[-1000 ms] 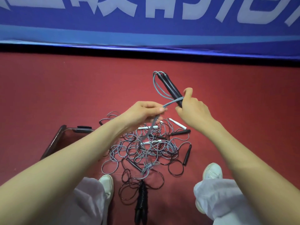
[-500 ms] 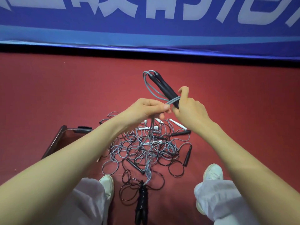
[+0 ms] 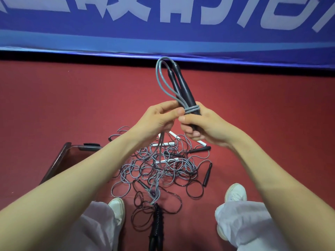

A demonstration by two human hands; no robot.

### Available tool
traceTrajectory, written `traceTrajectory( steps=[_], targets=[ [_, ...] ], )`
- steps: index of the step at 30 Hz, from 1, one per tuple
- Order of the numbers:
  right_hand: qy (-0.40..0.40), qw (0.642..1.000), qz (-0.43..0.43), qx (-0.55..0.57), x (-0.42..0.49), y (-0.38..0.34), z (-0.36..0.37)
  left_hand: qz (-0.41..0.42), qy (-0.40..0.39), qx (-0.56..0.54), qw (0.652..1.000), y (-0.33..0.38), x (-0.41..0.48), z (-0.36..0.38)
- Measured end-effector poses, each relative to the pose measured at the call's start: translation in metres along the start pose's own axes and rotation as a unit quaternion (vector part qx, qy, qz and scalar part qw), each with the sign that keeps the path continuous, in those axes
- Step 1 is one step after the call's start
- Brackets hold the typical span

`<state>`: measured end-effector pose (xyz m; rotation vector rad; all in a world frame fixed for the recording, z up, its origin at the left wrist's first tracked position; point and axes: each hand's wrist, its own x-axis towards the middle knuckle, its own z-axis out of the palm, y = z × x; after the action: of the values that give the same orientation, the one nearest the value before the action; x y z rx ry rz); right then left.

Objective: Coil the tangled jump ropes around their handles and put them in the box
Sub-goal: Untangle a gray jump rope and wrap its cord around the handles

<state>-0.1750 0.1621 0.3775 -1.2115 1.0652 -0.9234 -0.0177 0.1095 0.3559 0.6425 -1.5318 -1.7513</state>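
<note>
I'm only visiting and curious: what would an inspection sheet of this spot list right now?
Surface: red floor.
Job's things: grey rope wrapped around two black handles; tangled ropes heaped on the floor; coiled black rope between the feet; box left of the heap.
Clutter: nothing seen.
Hands: left hand pinches the grey rope; right hand grips the handles.
Cables: nothing seen besides ropes.
Surroundings: blue banner behind; white shoes flank the heap.

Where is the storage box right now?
In the head view the box sits on the red floor at the lower left, just left of the tangled rope pile, with the left forearm crossing over its near side.
</note>
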Motion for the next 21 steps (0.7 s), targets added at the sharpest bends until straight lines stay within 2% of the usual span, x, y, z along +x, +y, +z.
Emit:
traceTrajectory(
  steps=[6, 14, 21],
  targets=[
    [0.025, 1.0, 0.017, 0.001, 0.0, 0.002, 0.001, -0.035, 0.045, -0.008, 0.998, -0.007, -0.003, 0.0],
    [0.074, 0.997, 0.009, 0.032, 0.008, 0.003, 0.008, -0.034, 0.09, -0.01, 0.995, -0.006, 0.0, 0.001],
    [0.013, 0.999, -0.018, 0.034, 0.007, 0.002, 0.006, -0.043, 0.073, 0.009, 0.996, -0.004, 0.0, -0.009]
  ],
)
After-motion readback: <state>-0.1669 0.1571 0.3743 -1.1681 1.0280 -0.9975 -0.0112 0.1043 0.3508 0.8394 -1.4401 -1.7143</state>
